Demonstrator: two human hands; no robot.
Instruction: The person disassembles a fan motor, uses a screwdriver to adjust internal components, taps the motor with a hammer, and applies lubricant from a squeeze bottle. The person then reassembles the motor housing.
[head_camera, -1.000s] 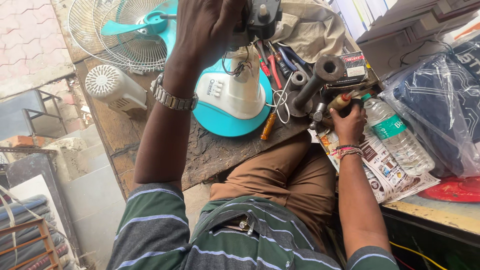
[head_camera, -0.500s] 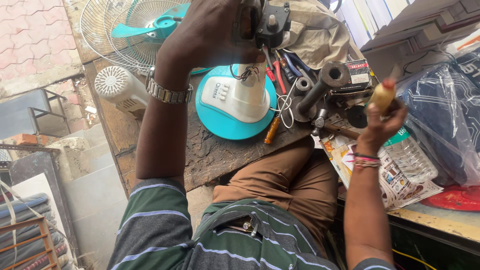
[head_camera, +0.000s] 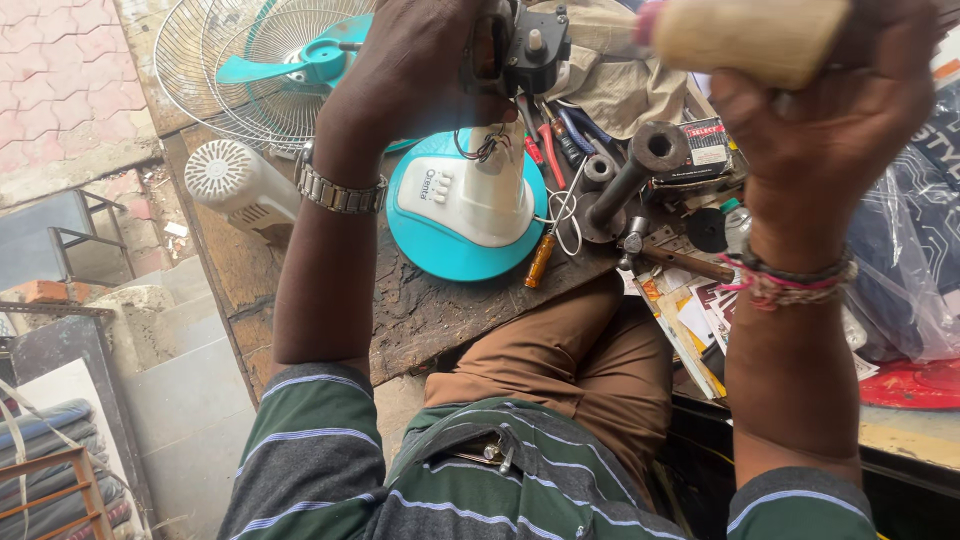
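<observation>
My left hand (head_camera: 420, 70) grips a small black fan motor part (head_camera: 525, 50) held up above the workbench, over a teal and white fan base (head_camera: 470, 210). Thin wires (head_camera: 485, 145) hang from the part toward the base. My right hand (head_camera: 840, 100) is raised close to the camera and is closed around a tool with a thick pale wooden handle (head_camera: 750, 35) that has a red collar. A metal watch (head_camera: 335, 190) is on my left wrist and coloured threads (head_camera: 790, 285) circle the right wrist.
A teal fan blade in a wire guard (head_camera: 270, 70) and a white motor cover (head_camera: 235, 180) lie at the bench's left. Screwdrivers and pliers (head_camera: 550, 140), a heavy metal pipe fitting (head_camera: 630, 180), a hammer (head_camera: 670, 255), papers (head_camera: 690, 320) and a plastic bag (head_camera: 910, 270) crowd the right.
My right hand has lifted the wooden-handled tool from beside the bench up close to the camera, near the motor part. My left hand keeps holding the part, slightly lower in view.
</observation>
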